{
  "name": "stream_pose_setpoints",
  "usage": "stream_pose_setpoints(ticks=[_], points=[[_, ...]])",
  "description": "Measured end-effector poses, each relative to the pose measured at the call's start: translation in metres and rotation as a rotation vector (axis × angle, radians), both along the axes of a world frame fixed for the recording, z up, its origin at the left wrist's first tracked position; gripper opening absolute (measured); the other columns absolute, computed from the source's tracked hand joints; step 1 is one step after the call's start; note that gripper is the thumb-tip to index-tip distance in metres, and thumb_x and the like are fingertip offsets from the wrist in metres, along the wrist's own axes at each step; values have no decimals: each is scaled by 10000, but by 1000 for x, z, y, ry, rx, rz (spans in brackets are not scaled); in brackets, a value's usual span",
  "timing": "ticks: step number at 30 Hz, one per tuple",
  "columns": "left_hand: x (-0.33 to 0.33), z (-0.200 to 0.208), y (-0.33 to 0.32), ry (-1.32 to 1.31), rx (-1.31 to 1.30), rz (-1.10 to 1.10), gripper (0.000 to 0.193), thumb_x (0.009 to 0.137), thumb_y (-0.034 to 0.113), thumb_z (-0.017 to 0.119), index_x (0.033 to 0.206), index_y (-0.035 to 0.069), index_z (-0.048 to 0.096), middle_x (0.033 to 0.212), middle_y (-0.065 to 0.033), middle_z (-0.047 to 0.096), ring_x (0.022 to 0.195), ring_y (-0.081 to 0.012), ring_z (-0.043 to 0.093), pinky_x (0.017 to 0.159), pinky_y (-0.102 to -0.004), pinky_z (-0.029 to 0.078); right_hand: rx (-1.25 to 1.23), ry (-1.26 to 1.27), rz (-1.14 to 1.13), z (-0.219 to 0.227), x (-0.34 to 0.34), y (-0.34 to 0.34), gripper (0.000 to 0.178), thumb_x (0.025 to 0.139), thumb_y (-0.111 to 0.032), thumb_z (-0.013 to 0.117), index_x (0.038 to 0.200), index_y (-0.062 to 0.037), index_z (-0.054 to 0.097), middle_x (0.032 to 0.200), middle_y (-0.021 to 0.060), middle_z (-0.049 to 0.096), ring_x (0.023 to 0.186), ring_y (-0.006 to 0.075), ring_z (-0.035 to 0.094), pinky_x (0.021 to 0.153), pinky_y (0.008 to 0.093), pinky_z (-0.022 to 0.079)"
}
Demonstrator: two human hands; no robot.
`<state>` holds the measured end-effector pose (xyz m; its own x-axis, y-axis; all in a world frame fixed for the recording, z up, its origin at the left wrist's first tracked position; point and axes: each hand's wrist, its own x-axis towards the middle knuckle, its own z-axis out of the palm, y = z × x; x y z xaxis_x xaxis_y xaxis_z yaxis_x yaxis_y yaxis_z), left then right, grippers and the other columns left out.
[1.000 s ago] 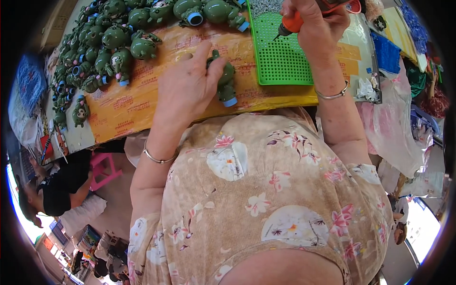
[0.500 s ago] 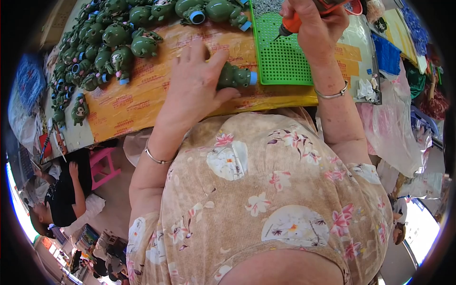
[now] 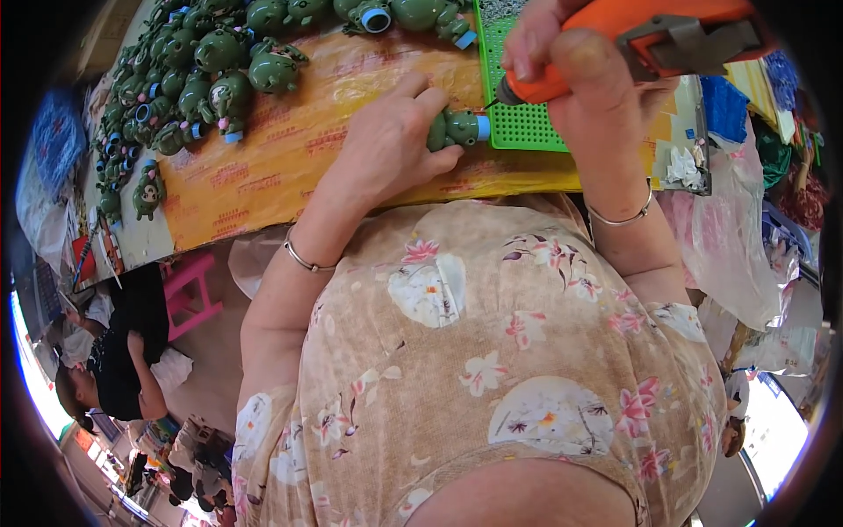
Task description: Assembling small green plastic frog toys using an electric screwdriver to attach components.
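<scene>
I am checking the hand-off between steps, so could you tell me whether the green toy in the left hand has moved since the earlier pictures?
Yes. The green toy has moved right across the yellow table, up to the green tray, in the left hand.

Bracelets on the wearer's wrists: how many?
2. One bracelet on the left wrist, below the left hand gripping a green toy; the other on the right wrist, below the right hand holding the orange tool.

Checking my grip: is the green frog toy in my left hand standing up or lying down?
Lying down: the green frog toy rests sideways under the left hand, blue end toward the green tray.
</scene>
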<state>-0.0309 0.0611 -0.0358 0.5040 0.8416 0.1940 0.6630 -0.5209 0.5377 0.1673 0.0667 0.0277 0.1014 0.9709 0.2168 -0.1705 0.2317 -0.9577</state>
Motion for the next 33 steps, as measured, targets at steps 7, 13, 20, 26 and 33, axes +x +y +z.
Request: stream_pose_setpoints(ticks=[7,13,20,26,33], points=[[2,3,-1,28,-23,6,369,718,216,829,987,36,652,986,-151,603,895,-381,651,746,-470,539,-39,226,36,-3,-14,1,628,757,-104,871,1249,-53,484,959,47,631,856,138,630,802,307,529],[2,3,-1,74,-30,20,379,727,234,832,986,32,643,987,-151,598,891,-380,654,730,-474,541,102,-134,9,-13,-8,8,535,779,-77,859,1194,-55,523,909,33,630,820,119,618,759,302,520],[2,-4,-1,48,30,-3,407,724,248,841,1000,33,633,1019,-150,591,893,-380,658,732,-471,548,760,258,305,-67,-22,54,448,797,-51,850,1131,-37,552,874,23,647,768,90,623,706,256,512],[3,1,-6,65,-26,45,448,719,237,850,1034,19,620,1058,-174,587,899,-405,654,748,-475,550,69,-41,-47,-26,-9,26,431,820,-122,848,1125,-35,558,837,33,651,719,101,627,653,263,507],[-4,6,-2,-39,-89,36,527,720,211,854,1100,-6,560,1056,-221,569,917,-455,636,768,-508,538,333,69,-22,-28,26,63,203,938,-92,751,1048,-38,589,760,40,640,606,128,607,559,280,493]])
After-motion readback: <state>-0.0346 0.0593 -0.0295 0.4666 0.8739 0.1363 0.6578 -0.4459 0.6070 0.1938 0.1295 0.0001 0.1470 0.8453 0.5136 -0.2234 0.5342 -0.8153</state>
